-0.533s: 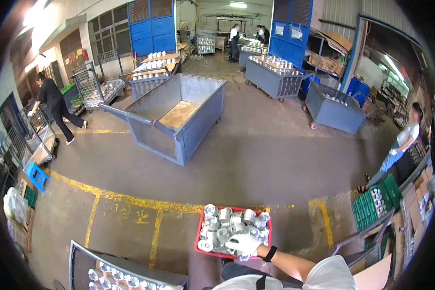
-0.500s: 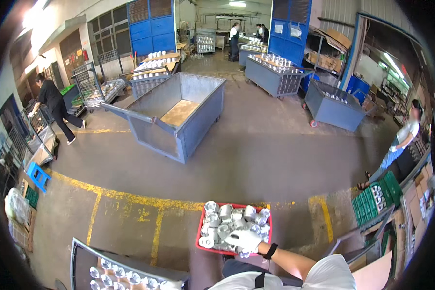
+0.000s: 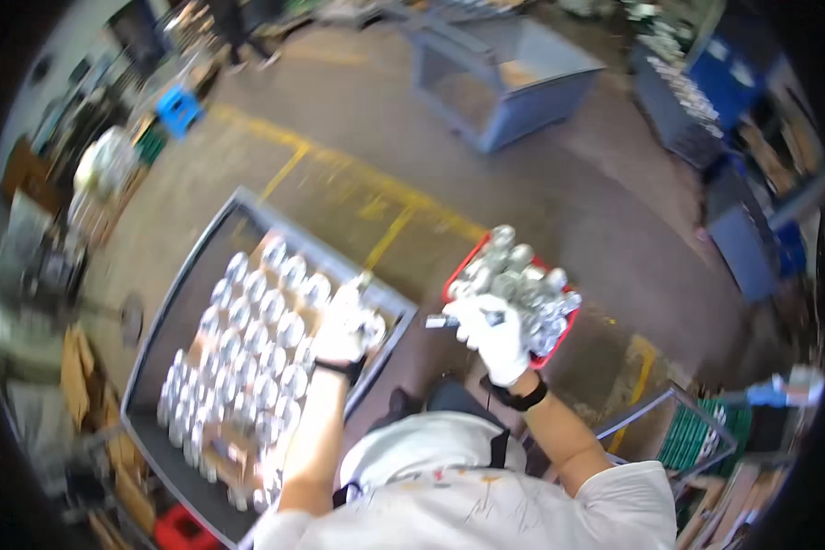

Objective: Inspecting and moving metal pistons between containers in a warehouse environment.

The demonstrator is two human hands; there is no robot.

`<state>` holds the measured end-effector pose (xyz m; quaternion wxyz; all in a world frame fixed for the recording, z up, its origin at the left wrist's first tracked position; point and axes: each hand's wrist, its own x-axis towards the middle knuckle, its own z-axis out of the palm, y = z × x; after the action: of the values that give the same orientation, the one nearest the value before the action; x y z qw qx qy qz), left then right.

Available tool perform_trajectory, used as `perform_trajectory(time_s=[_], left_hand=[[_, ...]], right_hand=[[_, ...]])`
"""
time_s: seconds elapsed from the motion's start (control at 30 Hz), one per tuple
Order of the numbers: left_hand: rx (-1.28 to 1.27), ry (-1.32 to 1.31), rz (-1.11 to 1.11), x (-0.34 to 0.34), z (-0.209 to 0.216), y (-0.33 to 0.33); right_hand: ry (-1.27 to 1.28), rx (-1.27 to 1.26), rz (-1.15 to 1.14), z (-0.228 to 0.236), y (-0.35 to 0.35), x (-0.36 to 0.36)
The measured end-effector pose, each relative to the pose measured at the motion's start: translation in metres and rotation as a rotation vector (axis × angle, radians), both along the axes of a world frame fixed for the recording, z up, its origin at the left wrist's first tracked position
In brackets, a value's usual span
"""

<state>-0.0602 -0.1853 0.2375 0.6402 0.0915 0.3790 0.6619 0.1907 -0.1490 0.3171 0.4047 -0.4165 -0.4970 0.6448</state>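
Observation:
My left hand [image 3: 342, 328], in a white glove, is over the right edge of a grey metal bin [image 3: 168, 321]. Glare and blur hide its fingers and anything in them. Rows of shiny round metal parts [image 3: 266, 335] stand on brown cardboard inside the bin. My right hand [image 3: 495, 337], also white-gloved, is closed around a marker pen [image 3: 442, 321], which juts out to the left. That hand hovers at the near left side of a red crate [image 3: 564, 341] heaped with loose silvery metal cups [image 3: 521, 277].
A large blue-grey cart [image 3: 495, 110] stands beyond the crate. Other carts of parts [image 3: 674, 110] are at the far right. A blue stool [image 3: 178, 111] sits at the upper left, and green crates [image 3: 706, 433] stand at the lower right. Yellow lines [image 3: 339, 174] cross the floor.
My view has swung left and down, bringing the bin fully in. My left hand has come into view above it. My right hand has lifted from the cups and now shows a marker pen.

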Motion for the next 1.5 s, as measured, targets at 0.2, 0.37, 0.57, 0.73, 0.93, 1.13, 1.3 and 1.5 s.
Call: perform_trajectory(time_s=[0.2,0.37,0.57,0.73,0.93,1.13,1.3,1.5], left_hand=[[0.164,-0.816,0.159,0.001,0.01,-0.027],[0.047,-0.707,0.311,-0.005,0.023,-0.059],[0.2,-0.855,0.267,-0.012,0.024,-0.089],[-0.216,-0.091,0.561,0.005,0.006,-0.138],[-0.24,0.011,0.012,-0.013,-0.006,-0.27],[-0.358,0.088,0.139,-0.065,0.007,-0.35],[-0.32,0.103,0.357,-0.108,0.016,-0.415],[-0.367,0.261,0.355,-0.154,-0.021,-0.508]], right_hand=[[-0.027,0.209,0.255,0.011,-0.038,-0.033],[-0.013,0.238,0.377,-0.009,-0.046,-0.061],[-0.044,0.302,0.507,-0.011,-0.05,-0.085],[-0.093,0.557,0.718,-0.029,-0.072,-0.107],[-0.138,0.337,0.964,-0.053,-0.119,-0.126],[-0.587,1.405,1.243,-0.021,-0.194,-0.2],[-0.461,1.584,1.412,-0.034,-0.272,-0.26],[-0.544,-0.049,1.711,-0.056,-0.352,-0.34]])
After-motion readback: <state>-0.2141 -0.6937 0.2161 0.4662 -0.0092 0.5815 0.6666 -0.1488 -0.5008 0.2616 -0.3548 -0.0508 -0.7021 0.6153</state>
